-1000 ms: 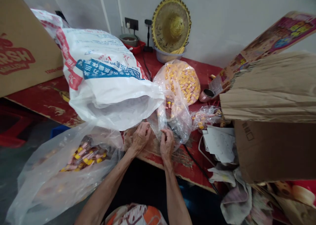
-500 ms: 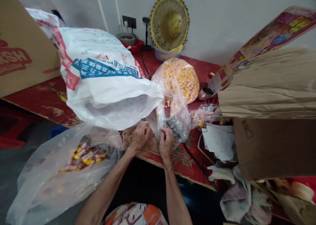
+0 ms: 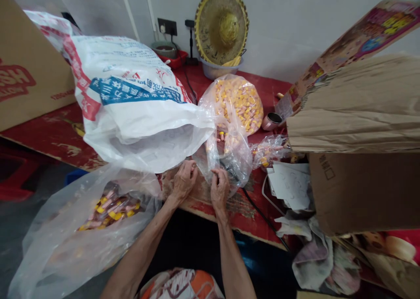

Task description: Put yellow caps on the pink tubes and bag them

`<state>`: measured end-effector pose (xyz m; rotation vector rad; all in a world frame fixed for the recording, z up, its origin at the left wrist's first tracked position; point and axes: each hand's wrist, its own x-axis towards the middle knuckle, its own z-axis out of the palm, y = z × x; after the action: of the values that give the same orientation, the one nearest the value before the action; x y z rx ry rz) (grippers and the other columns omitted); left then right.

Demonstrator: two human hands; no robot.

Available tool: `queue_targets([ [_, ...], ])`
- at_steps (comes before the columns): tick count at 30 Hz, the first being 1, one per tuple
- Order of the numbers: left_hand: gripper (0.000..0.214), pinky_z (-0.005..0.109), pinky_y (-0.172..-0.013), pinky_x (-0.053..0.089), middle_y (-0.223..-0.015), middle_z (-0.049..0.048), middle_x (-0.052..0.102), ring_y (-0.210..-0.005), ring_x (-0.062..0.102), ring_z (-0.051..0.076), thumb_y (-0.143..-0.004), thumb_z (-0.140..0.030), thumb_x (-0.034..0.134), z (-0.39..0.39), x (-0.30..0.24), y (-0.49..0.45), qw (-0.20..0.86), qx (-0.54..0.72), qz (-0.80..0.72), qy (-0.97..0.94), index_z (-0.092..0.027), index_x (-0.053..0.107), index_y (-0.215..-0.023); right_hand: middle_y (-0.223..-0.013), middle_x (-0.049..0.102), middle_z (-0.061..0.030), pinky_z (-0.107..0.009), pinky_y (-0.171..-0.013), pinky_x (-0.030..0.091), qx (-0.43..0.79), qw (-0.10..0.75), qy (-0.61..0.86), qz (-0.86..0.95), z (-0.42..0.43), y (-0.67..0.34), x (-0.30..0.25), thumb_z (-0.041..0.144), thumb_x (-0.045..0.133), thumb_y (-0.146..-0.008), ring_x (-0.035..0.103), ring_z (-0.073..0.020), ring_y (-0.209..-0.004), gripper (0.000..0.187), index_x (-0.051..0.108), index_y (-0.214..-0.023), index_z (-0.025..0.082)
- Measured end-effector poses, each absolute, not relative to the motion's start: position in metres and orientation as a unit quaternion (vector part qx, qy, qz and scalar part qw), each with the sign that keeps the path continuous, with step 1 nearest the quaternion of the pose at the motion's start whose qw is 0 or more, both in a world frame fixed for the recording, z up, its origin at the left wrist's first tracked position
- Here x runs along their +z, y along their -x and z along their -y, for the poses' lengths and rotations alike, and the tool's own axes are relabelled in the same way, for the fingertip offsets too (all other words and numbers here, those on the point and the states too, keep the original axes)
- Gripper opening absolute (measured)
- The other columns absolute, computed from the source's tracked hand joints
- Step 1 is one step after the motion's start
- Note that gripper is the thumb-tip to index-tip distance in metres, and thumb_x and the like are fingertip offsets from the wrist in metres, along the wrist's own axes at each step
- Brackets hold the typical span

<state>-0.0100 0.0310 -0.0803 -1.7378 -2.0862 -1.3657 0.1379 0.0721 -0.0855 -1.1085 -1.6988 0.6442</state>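
Right now our right hand (image 3: pixel 219 189) pinches the clear plastic bag (image 3: pixel 234 159), our left hand (image 3: pixel 184 181) curled beside it, grip unclear; white sack (image 3: pixel 131 132), blue Chinese label (image 3: pixel 138 92).

On the tabletop (image 3: pixel 49 137), a plastic bag of candies (image 3: pixel 238 106) is placed at twelve o'clock, a woven sack (image 3: pixel 131 84) at eleven.

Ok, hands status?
Right hand pinching clear plastic bag of pink-yellow pieces. Left hand beside it, curled. White woven sack hanging just above.
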Motion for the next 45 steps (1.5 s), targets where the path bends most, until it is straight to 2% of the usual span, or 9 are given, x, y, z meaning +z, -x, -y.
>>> queue_targets([
  [10,0.014,0.027,-0.074,0.050,-0.086,-0.0002,0.059,-0.079,0.061,0.015,-0.096,-0.013,0.052,-0.0302,-0.0794,0.0101,0.039,-0.452,0.687,0.568,-0.023,0.057,-0.106,-0.104,0.069,-0.0074,-0.034,-0.099,0.050,0.269,0.487,0.447,0.700,-0.0719,-0.1381,-0.0857,0.022,0.043,-0.103,0.063,-0.0209,-0.106,0.027,0.070,-0.102,0.021],
  [31,0.012,0.027,-0.074,0.050,-0.089,0.0017,0.062,-0.078,0.061,0.015,-0.099,-0.018,0.053,-0.0320,-0.0816,0.0117,0.047,-0.451,0.686,0.568,-0.021,0.060,-0.108,-0.102,0.069,-0.0067,-0.033,-0.098,0.052,0.255,0.498,0.444,0.700,-0.0724,-0.1361,-0.0875,0.017,0.043,-0.103,0.065,-0.0191,-0.103,0.028,0.070,-0.102,0.021],
  [45,0.010,0.027,-0.074,0.048,-0.088,0.0010,0.061,-0.078,0.060,0.015,-0.100,-0.018,0.052,-0.0319,-0.0778,0.0113,0.056,-0.453,0.678,0.576,-0.021,0.060,-0.107,-0.104,0.068,-0.0072,-0.036,-0.099,0.051,0.282,0.489,0.444,0.696,-0.0726,-0.1373,-0.0874,0.019,0.044,-0.102,0.063,-0.0214,-0.105,0.027,0.070,-0.103,0.021],
])
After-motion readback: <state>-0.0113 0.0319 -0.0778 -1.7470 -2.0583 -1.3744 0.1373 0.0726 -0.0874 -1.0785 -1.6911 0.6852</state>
